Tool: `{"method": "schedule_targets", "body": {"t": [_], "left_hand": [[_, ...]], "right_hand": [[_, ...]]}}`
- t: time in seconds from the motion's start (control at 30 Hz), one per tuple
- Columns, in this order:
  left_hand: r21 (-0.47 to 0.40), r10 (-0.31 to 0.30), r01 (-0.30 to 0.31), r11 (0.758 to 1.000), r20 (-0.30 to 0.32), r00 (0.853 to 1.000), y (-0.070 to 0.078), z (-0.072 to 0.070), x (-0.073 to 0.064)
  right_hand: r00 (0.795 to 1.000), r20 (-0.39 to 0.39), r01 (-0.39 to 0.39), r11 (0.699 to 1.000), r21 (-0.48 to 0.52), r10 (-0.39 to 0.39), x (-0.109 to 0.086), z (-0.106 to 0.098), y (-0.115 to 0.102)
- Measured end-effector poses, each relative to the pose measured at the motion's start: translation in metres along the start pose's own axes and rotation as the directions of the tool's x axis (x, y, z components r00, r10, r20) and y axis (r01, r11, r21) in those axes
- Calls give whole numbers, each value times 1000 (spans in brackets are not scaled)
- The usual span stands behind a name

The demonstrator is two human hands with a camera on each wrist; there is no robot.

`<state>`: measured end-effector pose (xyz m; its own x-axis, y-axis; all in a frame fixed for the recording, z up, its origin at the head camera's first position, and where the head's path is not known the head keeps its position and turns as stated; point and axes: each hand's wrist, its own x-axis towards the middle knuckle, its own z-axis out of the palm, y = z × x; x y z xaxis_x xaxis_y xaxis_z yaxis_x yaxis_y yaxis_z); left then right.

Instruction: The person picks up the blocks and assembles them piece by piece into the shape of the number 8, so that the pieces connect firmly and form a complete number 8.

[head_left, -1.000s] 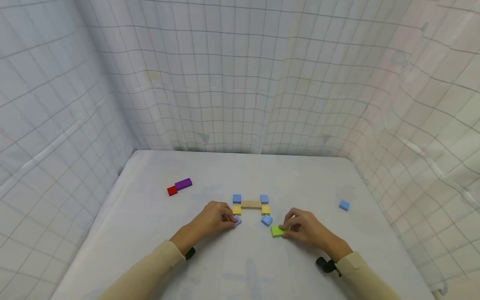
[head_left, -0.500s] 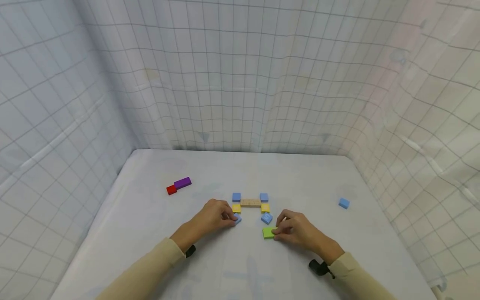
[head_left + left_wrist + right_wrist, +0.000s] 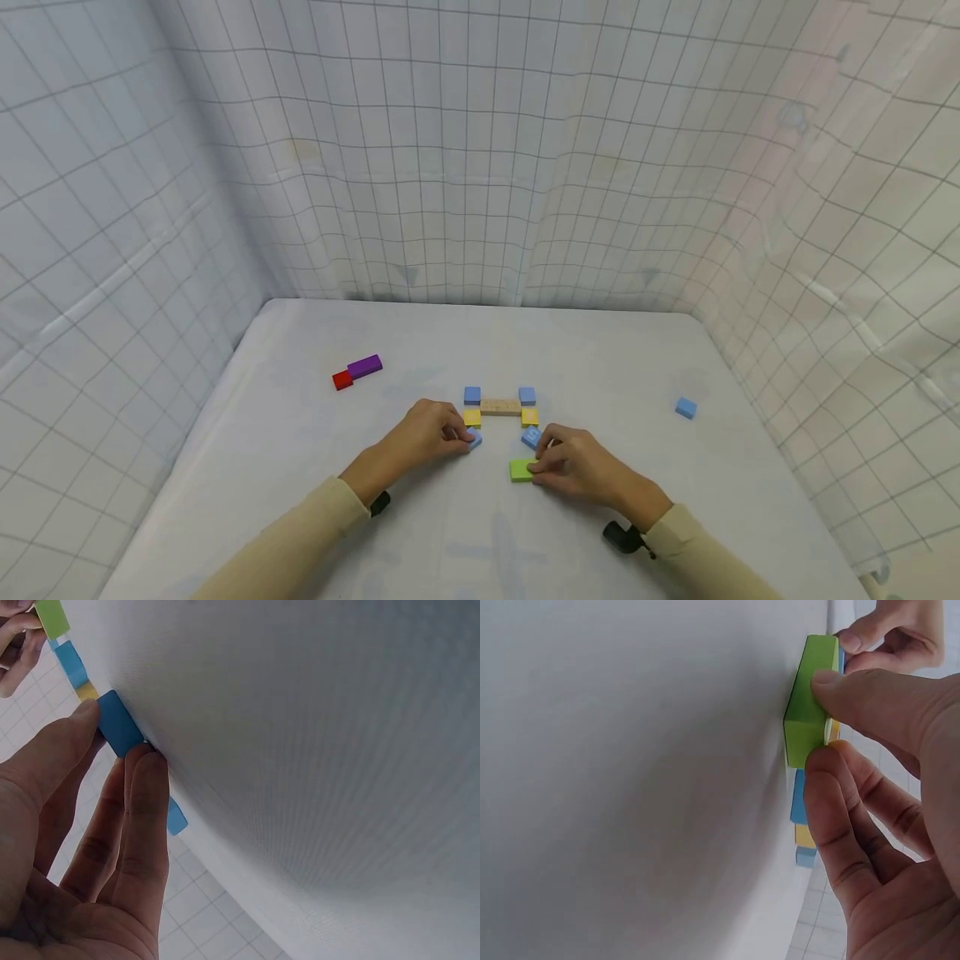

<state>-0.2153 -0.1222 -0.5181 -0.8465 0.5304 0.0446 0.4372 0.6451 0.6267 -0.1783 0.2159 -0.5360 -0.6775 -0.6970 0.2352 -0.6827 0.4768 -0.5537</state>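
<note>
My left hand (image 3: 431, 432) pinches a small blue block (image 3: 120, 724) between thumb and fingertips, at the near side of a yellow block (image 3: 472, 418). A green rectangular block (image 3: 521, 471) is gripped at its right end by my right hand (image 3: 579, 467), low over the table. Just behind those right fingers sits a tilted blue block (image 3: 531, 437), partly covered by them in the head view. Beyond it lies a second yellow block (image 3: 529, 418). A wooden block (image 3: 500, 407) spans between the two columns, with a blue block (image 3: 472, 396) and another blue block (image 3: 527, 396) at the far ends.
Toward the table's left, a purple block (image 3: 365, 367) lies end to end with a red block (image 3: 342, 380). One lone blue block (image 3: 686, 407) rests at the right. Checked white cloth (image 3: 465, 183) hangs around the back and sides of the white-covered table (image 3: 480, 542).
My right hand has moved left with the green block, from right of the tilted blue block to in front of it. The left hand stays at its blue block.
</note>
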Motion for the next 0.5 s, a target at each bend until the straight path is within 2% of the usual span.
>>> {"method": "schedule_targets", "body": {"t": [0.27,0.5], "left_hand": [[7,-5,5,1000,-8,1000,1,1,0],[-15,27,-28,999,-20,999,0,0,0]], "right_hand": [[1000,-3,3,1000,-21,-3,8,5,-5],[999,-27,-26,980,-198,21,14,8,-11]]}}
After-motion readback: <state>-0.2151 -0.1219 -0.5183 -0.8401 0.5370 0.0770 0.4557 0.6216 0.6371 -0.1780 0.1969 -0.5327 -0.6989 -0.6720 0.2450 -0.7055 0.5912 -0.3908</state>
